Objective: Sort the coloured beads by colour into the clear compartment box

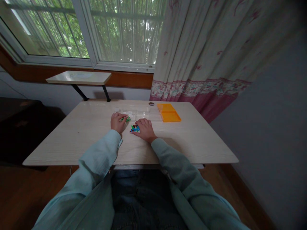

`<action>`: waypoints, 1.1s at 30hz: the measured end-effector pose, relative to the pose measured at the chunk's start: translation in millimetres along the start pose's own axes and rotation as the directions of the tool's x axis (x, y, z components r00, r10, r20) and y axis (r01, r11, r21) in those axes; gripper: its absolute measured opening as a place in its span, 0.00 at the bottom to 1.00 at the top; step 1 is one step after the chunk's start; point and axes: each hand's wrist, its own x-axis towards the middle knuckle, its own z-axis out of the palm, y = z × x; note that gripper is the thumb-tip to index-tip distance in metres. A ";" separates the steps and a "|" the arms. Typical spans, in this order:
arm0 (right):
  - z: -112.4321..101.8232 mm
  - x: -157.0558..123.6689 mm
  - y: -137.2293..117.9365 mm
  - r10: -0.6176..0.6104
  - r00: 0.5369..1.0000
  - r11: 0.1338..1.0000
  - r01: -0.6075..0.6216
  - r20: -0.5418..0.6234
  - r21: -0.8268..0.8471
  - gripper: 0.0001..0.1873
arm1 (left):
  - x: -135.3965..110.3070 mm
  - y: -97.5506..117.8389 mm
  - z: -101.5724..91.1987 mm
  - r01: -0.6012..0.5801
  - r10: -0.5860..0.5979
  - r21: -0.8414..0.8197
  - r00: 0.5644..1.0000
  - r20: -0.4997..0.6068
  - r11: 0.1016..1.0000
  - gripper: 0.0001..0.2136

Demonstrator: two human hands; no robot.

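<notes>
Tray (144, 112) w/ orange lid (169, 112) beside, left hand (117, 122) pinching green pcs (126, 119), right hand (145, 129) on coloured pcs (134, 128), grip unclear.

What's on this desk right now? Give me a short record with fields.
Left hand: curled against green pieces
Right hand: touching mixed-colour pieces
Beyond the hands: clear divided tray, with orange lid at its right
Surface: pale wooden table
Background: window, patterned curtain

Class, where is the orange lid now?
Head view: the orange lid lies far on the desk, right of the clear tray, beyond the right hand.
</notes>
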 end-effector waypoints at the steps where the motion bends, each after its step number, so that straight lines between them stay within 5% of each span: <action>1: 0.8 0.3 0.3 0.016 1.000 1.000 -0.016 -0.005 -0.007 0.30 | -0.1 -0.3 0.0 0.002 -0.002 0.007 1.000 0.002 1.000 0.08; 6: -1.9 -1.2 12.1 0.028 0.999 0.999 -0.027 -0.019 0.032 0.24 | -0.3 -1.0 0.0 0.009 -0.009 0.005 1.000 0.009 1.000 0.09; 15: -18.4 -14.7 67.7 0.101 0.995 0.934 -0.093 -0.007 0.345 0.10 | -0.4 0.2 0.3 0.000 0.000 -0.007 1.000 0.015 1.000 0.09; 20: -16.1 -23.9 81.0 0.181 0.975 0.871 -0.221 0.133 0.438 0.27 | -0.1 -0.5 1.7 -0.005 0.006 -0.012 1.000 0.024 1.000 0.10; 23: -14.2 -25.1 85.6 0.127 0.963 0.869 -0.223 0.236 0.441 0.37 | 0.2 -0.9 2.1 0.002 -0.002 -0.014 0.999 0.032 1.000 0.10; 33: -14.2 -22.6 94.0 -0.042 0.961 0.869 -0.099 0.272 0.484 0.27 | 0.0 0.1 0.7 0.030 -0.029 -0.015 0.998 0.049 0.999 0.10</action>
